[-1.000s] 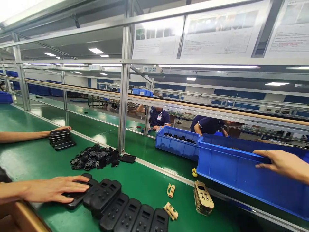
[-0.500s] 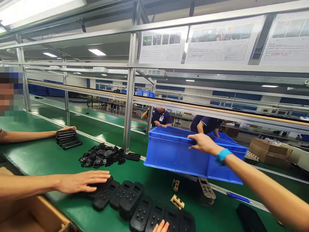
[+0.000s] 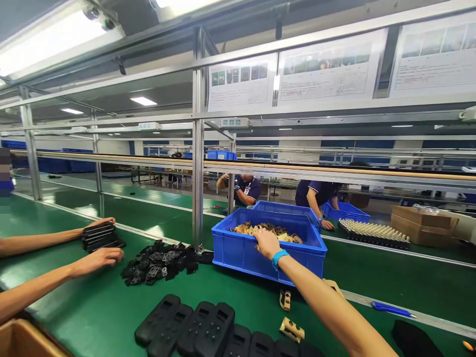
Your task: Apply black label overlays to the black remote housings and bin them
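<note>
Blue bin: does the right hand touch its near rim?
Touching. The head view shows the right hand resting on the near rim of the blue bin, without a gap.

Your right hand point(image 3: 266, 243) wears a bright blue wristband point(image 3: 279, 258), a smooth, narrow band snug at the wrist, while your left hand point(image 3: 97, 259) and both forearms run bare to the frame's edge.
</note>
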`<control>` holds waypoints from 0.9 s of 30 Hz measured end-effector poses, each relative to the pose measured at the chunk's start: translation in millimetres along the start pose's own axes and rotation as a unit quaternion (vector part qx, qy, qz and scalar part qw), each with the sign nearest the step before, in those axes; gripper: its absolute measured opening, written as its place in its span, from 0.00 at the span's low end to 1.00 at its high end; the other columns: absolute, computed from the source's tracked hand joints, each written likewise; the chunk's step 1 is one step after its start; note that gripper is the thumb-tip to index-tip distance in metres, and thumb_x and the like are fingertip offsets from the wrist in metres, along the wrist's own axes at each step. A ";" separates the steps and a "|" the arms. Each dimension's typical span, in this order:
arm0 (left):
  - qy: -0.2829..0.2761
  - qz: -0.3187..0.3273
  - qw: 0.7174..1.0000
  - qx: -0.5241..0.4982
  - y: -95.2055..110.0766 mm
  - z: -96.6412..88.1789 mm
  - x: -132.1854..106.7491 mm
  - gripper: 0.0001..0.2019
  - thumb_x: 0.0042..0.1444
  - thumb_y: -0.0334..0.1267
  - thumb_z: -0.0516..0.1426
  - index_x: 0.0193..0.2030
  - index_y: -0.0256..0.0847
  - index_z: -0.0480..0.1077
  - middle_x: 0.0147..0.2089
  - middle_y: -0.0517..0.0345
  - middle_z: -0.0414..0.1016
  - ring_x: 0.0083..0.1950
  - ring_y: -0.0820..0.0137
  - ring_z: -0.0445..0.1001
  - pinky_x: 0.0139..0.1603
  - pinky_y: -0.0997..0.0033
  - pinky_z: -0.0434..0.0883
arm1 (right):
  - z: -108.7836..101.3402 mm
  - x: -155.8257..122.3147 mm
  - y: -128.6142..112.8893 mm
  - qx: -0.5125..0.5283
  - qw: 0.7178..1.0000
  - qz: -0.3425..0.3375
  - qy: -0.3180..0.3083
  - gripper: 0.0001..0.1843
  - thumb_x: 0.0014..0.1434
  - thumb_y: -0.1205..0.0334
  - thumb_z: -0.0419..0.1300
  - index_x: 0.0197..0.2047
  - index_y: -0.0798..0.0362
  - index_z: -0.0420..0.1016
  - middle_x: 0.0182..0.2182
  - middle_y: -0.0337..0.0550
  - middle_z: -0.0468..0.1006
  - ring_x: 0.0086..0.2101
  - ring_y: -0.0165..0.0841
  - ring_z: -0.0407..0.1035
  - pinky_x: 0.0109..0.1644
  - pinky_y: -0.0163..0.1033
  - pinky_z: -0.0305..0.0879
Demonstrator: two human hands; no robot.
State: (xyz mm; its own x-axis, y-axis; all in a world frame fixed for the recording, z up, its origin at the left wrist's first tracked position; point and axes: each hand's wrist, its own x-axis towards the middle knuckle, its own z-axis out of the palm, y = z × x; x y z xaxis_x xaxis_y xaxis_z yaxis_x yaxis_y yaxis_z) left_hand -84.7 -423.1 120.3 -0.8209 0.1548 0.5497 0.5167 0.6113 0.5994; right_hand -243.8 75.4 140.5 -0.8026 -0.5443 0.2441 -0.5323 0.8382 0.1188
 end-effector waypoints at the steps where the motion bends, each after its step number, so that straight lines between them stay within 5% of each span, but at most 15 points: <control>1: 0.002 0.001 1.000 0.002 0.4 3.0 3.5 0.15 0.51 0.42 0.55 0.19 0.38 0.73 0.21 0.64 0.74 0.28 0.71 0.79 0.27 0.77 0.73 | 0.0 3.5 1.0 -0.001 1.000 -0.001 0.000 0.14 0.65 0.57 0.59 0.50 0.55 0.72 0.47 0.47 0.74 0.46 0.39 0.71 0.51 0.51 0.69; 8: 0.005 0.001 1.000 0.015 -3.0 22.9 7.0 0.16 0.51 0.45 0.56 0.19 0.37 0.73 0.27 0.61 0.77 0.46 0.65 0.78 0.39 0.75 0.74 | 4.8 26.8 -3.5 0.005 1.000 -0.002 0.000 0.15 0.65 0.57 0.59 0.52 0.55 0.71 0.49 0.47 0.73 0.47 0.40 0.70 0.51 0.52 0.68; 16: -0.030 0.042 0.997 0.054 -34.1 -7.7 2.9 0.19 0.50 0.53 0.58 0.14 0.47 0.68 0.18 0.68 0.65 0.17 0.71 0.71 0.18 0.71 0.70 | 26.4 20.4 -16.6 0.026 1.000 -0.001 -0.012 0.16 0.65 0.57 0.58 0.54 0.55 0.69 0.50 0.48 0.73 0.47 0.40 0.70 0.52 0.53 0.68; 21: 0.037 0.035 0.997 0.061 -52.5 2.1 4.2 0.20 0.55 0.45 0.54 0.13 0.47 0.64 0.19 0.67 0.59 0.20 0.68 0.72 0.24 0.60 0.74 | 34.8 17.9 -3.4 0.026 0.999 -0.004 -0.020 0.17 0.65 0.57 0.58 0.55 0.55 0.69 0.51 0.49 0.72 0.49 0.41 0.69 0.53 0.54 0.67; 27: 0.126 -0.021 0.990 0.059 -42.6 21.7 -0.8 0.18 0.54 0.45 0.51 0.15 0.45 0.64 0.22 0.66 0.60 0.22 0.76 0.71 0.24 0.74 0.70 | 39.8 16.4 23.5 0.008 1.000 -0.006 -0.020 0.16 0.65 0.58 0.59 0.54 0.54 0.69 0.50 0.48 0.73 0.47 0.40 0.70 0.51 0.53 0.68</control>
State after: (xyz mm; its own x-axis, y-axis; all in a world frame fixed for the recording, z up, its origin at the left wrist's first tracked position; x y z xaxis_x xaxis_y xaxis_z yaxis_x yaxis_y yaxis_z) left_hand -111.4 -432.4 81.6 -0.7471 -0.0619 0.6618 0.4385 0.7023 0.5607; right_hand -280.2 84.8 109.0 -0.8056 -0.5563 0.2037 -0.5467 0.8306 0.1064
